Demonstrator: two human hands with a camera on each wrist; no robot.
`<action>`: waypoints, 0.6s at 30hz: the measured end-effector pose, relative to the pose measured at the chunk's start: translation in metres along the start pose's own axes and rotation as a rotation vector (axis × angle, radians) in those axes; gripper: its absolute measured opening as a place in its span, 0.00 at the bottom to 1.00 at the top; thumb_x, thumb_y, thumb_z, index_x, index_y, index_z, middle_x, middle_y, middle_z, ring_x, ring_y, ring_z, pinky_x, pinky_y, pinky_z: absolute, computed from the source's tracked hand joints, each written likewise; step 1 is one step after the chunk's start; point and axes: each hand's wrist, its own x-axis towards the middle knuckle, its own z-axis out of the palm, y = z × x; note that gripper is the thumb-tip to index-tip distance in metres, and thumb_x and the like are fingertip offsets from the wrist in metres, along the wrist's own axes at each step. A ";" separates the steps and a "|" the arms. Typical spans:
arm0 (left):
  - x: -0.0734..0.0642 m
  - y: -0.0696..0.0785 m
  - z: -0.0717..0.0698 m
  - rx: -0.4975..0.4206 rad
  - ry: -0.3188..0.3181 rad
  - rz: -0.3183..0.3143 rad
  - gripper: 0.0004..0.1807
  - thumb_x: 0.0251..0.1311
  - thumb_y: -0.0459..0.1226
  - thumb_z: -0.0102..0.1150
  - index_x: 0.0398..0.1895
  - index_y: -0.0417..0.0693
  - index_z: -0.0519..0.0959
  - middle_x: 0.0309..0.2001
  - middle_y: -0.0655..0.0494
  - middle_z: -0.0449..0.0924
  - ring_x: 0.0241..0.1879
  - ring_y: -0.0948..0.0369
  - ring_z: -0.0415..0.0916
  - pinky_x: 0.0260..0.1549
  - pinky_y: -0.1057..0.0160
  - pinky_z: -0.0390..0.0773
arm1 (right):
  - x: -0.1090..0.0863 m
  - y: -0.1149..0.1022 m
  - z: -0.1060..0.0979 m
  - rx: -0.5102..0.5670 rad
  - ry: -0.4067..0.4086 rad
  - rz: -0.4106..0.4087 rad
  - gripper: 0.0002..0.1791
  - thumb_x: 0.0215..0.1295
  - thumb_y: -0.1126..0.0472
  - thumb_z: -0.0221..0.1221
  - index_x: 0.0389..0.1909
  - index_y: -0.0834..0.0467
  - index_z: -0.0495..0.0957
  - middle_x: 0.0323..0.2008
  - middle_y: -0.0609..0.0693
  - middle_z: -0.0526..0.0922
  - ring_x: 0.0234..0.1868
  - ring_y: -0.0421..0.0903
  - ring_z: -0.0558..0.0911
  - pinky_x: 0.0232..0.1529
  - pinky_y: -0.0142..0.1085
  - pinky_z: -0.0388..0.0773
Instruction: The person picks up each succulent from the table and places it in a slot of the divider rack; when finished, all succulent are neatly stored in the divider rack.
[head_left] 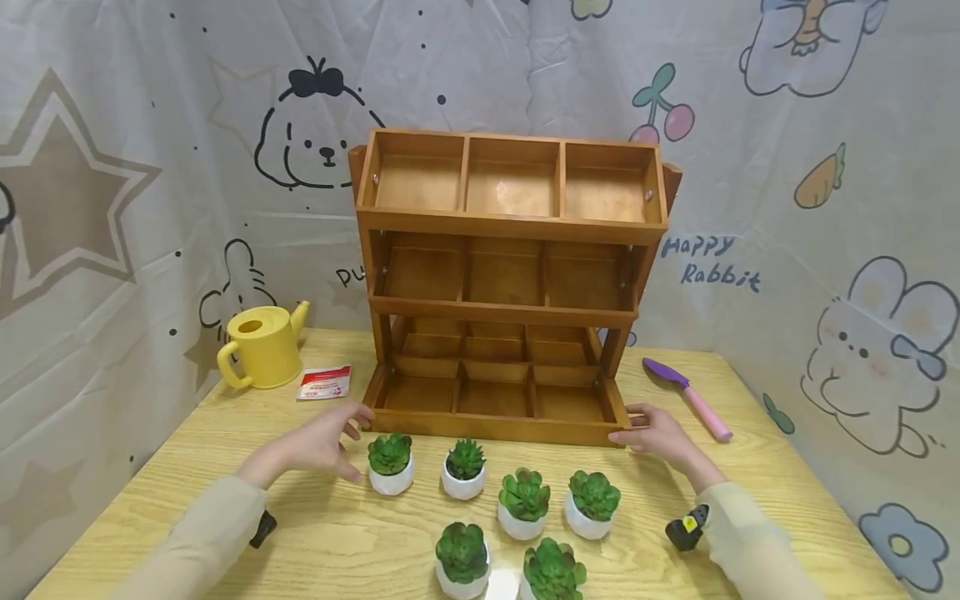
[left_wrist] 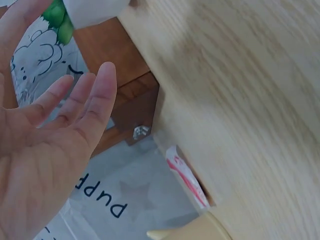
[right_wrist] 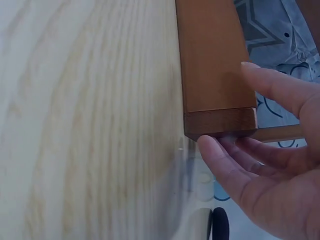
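A brown wooden tiered shelf (head_left: 502, 427) with divided compartments stands at the back of the table. My left hand (head_left: 318, 442) is spread by its front left corner, holding nothing; the left wrist view shows the palm and extended fingers (left_wrist: 102, 95) beside the wood. At the opposite corner, my right hand (head_left: 660, 435) has its fingertips (right_wrist: 212, 147) against the shelf's end, fairly straight. Several white-potted succulents stand in front, including one (head_left: 390, 475) near my left thumb, another (head_left: 463, 479) in the middle, and one (head_left: 592, 517) toward the right.
A yellow watering can (head_left: 266, 354) and a red-and-white packet (head_left: 325, 383) lie left of the shelf. To the right is a small trowel (head_left: 690, 396) with purple blade and pink handle. Printed cloth (head_left: 765, 208) hangs behind and beside the table.
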 end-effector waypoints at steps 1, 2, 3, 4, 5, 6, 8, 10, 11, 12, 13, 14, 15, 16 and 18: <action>0.001 0.000 0.001 0.006 -0.002 0.001 0.44 0.37 0.36 0.78 0.58 0.29 0.65 0.53 0.32 0.71 0.48 0.41 0.74 0.36 0.60 0.80 | 0.001 0.000 0.001 -0.003 0.004 0.004 0.44 0.58 0.55 0.66 0.66 0.74 0.56 0.60 0.76 0.66 0.56 0.66 0.75 0.47 0.44 0.81; 0.001 0.000 0.002 0.013 -0.003 0.005 0.44 0.37 0.36 0.78 0.57 0.29 0.66 0.52 0.32 0.72 0.47 0.42 0.75 0.35 0.61 0.79 | 0.002 0.000 0.001 -0.006 0.008 0.008 0.44 0.58 0.55 0.67 0.66 0.74 0.56 0.59 0.76 0.67 0.55 0.65 0.75 0.47 0.44 0.81; 0.002 0.000 0.004 0.017 -0.001 0.011 0.43 0.36 0.36 0.79 0.57 0.29 0.66 0.52 0.33 0.72 0.47 0.43 0.75 0.35 0.62 0.79 | 0.003 0.000 0.002 -0.008 0.012 0.012 0.45 0.58 0.55 0.67 0.66 0.74 0.56 0.59 0.76 0.68 0.55 0.65 0.76 0.47 0.44 0.81; 0.003 0.000 0.005 0.023 -0.001 0.019 0.43 0.36 0.37 0.79 0.56 0.29 0.66 0.51 0.33 0.72 0.46 0.44 0.75 0.34 0.63 0.79 | 0.004 0.001 0.002 -0.007 0.016 0.017 0.45 0.57 0.55 0.67 0.66 0.74 0.56 0.58 0.76 0.68 0.54 0.64 0.76 0.47 0.44 0.81; 0.004 0.000 0.006 0.030 0.001 0.026 0.43 0.35 0.37 0.79 0.55 0.30 0.67 0.51 0.34 0.73 0.45 0.44 0.76 0.34 0.63 0.79 | 0.005 0.001 0.003 -0.008 0.024 0.023 0.45 0.57 0.55 0.68 0.66 0.74 0.57 0.58 0.75 0.69 0.54 0.63 0.77 0.47 0.44 0.81; 0.005 0.001 0.007 0.035 0.002 0.029 0.43 0.35 0.38 0.79 0.55 0.30 0.67 0.50 0.34 0.73 0.45 0.45 0.76 0.34 0.62 0.79 | 0.005 0.001 0.004 -0.010 0.032 0.027 0.45 0.57 0.55 0.68 0.66 0.74 0.57 0.58 0.75 0.69 0.53 0.63 0.77 0.46 0.44 0.81; 0.007 0.001 0.010 0.032 -0.001 0.038 0.43 0.34 0.38 0.80 0.54 0.30 0.68 0.49 0.36 0.73 0.44 0.46 0.76 0.33 0.63 0.79 | 0.007 0.002 0.005 -0.014 0.048 0.035 0.45 0.56 0.55 0.68 0.65 0.74 0.58 0.57 0.75 0.70 0.52 0.61 0.78 0.45 0.43 0.81; 0.008 0.002 0.013 0.025 -0.010 0.035 0.42 0.34 0.38 0.80 0.53 0.31 0.68 0.49 0.38 0.74 0.44 0.47 0.76 0.34 0.63 0.79 | 0.008 0.003 0.007 -0.018 0.062 0.042 0.44 0.56 0.55 0.68 0.65 0.74 0.58 0.56 0.74 0.71 0.51 0.60 0.79 0.44 0.42 0.81; 0.009 0.002 0.014 0.021 -0.013 0.030 0.42 0.33 0.38 0.80 0.53 0.31 0.68 0.49 0.38 0.74 0.44 0.48 0.76 0.34 0.63 0.79 | 0.008 0.004 0.007 -0.020 0.067 0.043 0.44 0.56 0.55 0.68 0.65 0.74 0.59 0.56 0.74 0.72 0.51 0.60 0.79 0.44 0.41 0.81; 0.009 0.002 0.016 0.017 -0.017 0.028 0.42 0.33 0.38 0.80 0.53 0.32 0.68 0.49 0.39 0.74 0.44 0.49 0.76 0.34 0.64 0.79 | 0.008 0.004 0.008 -0.022 0.072 0.044 0.44 0.56 0.55 0.68 0.65 0.73 0.59 0.55 0.74 0.72 0.51 0.59 0.79 0.43 0.41 0.81; 0.010 0.002 0.017 0.011 -0.022 0.028 0.41 0.33 0.38 0.80 0.53 0.32 0.69 0.49 0.40 0.74 0.44 0.49 0.75 0.34 0.64 0.78 | 0.008 0.004 0.008 -0.023 0.076 0.047 0.44 0.55 0.55 0.68 0.65 0.73 0.59 0.55 0.74 0.72 0.50 0.59 0.79 0.43 0.41 0.81; 0.011 0.001 0.019 0.008 -0.025 0.025 0.41 0.33 0.37 0.79 0.53 0.33 0.69 0.49 0.40 0.74 0.44 0.49 0.76 0.34 0.65 0.78 | 0.008 0.004 0.008 -0.026 0.078 0.048 0.44 0.55 0.55 0.68 0.65 0.73 0.59 0.55 0.74 0.73 0.50 0.59 0.79 0.43 0.40 0.81; 0.011 0.001 0.020 0.006 -0.024 0.023 0.40 0.33 0.37 0.79 0.53 0.34 0.69 0.49 0.41 0.74 0.44 0.49 0.76 0.34 0.64 0.78 | 0.008 0.003 0.009 -0.026 0.078 0.049 0.44 0.55 0.55 0.68 0.65 0.73 0.59 0.55 0.73 0.73 0.51 0.59 0.79 0.42 0.40 0.81; 0.012 0.000 0.021 0.006 -0.024 0.020 0.40 0.33 0.38 0.80 0.52 0.35 0.69 0.49 0.41 0.74 0.45 0.49 0.75 0.34 0.64 0.79 | 0.008 0.003 0.009 -0.025 0.079 0.050 0.44 0.56 0.55 0.68 0.65 0.73 0.59 0.55 0.73 0.73 0.51 0.59 0.79 0.42 0.40 0.81; 0.013 0.000 0.023 0.010 -0.024 0.016 0.40 0.33 0.38 0.80 0.52 0.36 0.70 0.50 0.42 0.74 0.45 0.49 0.76 0.35 0.64 0.79 | 0.008 0.003 0.009 -0.028 0.081 0.050 0.44 0.56 0.55 0.68 0.65 0.73 0.59 0.55 0.73 0.73 0.51 0.59 0.79 0.42 0.40 0.81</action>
